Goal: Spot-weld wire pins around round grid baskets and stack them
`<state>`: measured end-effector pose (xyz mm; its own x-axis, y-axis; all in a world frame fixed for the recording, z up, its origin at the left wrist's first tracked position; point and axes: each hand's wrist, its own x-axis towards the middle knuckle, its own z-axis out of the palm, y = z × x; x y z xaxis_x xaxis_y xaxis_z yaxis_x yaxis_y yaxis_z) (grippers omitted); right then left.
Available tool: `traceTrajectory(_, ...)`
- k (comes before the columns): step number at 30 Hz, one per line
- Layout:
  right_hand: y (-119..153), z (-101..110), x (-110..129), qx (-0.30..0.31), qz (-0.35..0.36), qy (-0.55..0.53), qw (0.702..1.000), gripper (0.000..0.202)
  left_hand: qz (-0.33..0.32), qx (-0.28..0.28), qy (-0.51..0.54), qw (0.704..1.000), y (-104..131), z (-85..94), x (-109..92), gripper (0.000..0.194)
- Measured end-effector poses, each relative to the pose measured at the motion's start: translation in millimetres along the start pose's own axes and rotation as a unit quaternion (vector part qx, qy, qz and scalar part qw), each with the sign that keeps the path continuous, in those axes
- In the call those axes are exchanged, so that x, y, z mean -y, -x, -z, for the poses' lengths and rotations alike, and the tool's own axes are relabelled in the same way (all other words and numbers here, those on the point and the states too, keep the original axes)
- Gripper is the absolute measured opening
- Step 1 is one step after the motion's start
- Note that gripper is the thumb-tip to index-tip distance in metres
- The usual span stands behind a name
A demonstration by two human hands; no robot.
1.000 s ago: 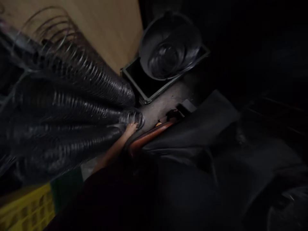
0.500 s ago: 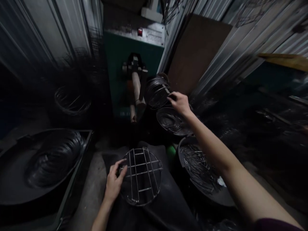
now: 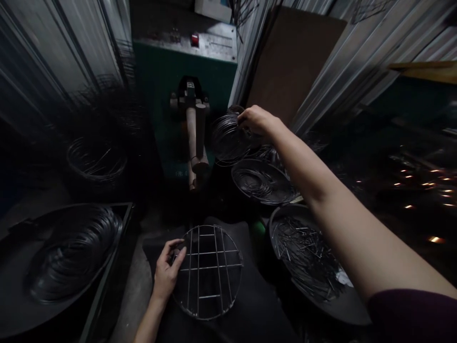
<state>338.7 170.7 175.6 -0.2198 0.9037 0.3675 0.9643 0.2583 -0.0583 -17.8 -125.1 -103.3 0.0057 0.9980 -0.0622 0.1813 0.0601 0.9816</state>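
Note:
A round wire rack [image 3: 209, 268] with crossing bars lies over my lap on a dark apron. My left hand [image 3: 167, 271] is at the rack's left rim, thumb and fingers closed around the edge. Further forward, my right hand [image 3: 257, 120] reaches to a bundle of wire rings [image 3: 228, 140], its fingers curled onto the upper right part of the bundle. The fingertips there are partly hidden. Right of the rack, a dark pan [image 3: 276, 224] contains many short cut wires [image 3: 307, 255].
A green machine [image 3: 150, 85] with a red switch [image 3: 194, 40] and protruding electrode arms [image 3: 200, 162] stands ahead. Another pan [image 3: 246, 195] has wire rings in it. A coil of rings [image 3: 76, 252] rests in a large left pan [image 3: 14, 281]. Bright sparks [image 3: 436, 239] show at right.
My right hand has moved up and slightly left, onto the ring bundle. My left hand stays at the rack's rim, its thumb and fingers drawn closer. Sparks have appeared at right.

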Motion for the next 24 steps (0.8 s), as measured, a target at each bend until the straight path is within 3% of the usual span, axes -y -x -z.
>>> traceTrajectory(3, -1.7, 1.5, 5.0, 0.045, -0.012, 0.018, 0.999, 0.015, -0.003, -0.002, -0.012, 1.0, 1.4, -1.3, -1.7, 0.039)
traceTrajectory(9, 26.1, -13.1, 11.4, 0.008, -0.058, 0.031, 0.998, 0.038, -0.029, -0.02, -0.013, 0.999, -0.2, 2.1, -7.3, 0.037)
traceTrajectory(12, 42.5, -16.2, 7.1, 0.036, -0.082, 0.002, 0.996, 0.047, -0.035, 0.009, -0.02, 0.999, -1.2, 5.6, -10.5, 0.035)
traceTrajectory(15, 67.7, -15.0, 11.5, 0.05, -0.054, 0.013, 0.997, 0.06, -0.034, 0.047, -0.038, 0.998, -1.7, 6.3, -13.8, 0.039)
traceTrajectory(17, 94.3, -9.3, 24.1, 0.062, 0.005, 0.044, 0.997, 0.057, -0.033, 0.064, -0.053, 0.996, -0.7, 7.9, -18.7, 0.046)
traceTrajectory(19, 125.8, 2.6, 43.8, 0.081, 0.083, 0.036, 0.993, 0.047, -0.046, 0.045, -0.078, 0.995, 2.0, 13.1, -31.0, 0.052)
traceTrajectory(22, 168.5, 21.1, 87.0, 0.104, 0.174, -0.085, 0.976, 0.048, -0.061, 0.013, -0.025, 0.998, 9.4, 22.7, -68.0, 0.055)
traceTrajectory(24, 187.4, 21.2, 124.6, 0.146, 0.201, -0.179, 0.952, 0.053, -0.048, 0.087, 0.05, 0.994, 16.9, 23.6, -98.0, 0.055)
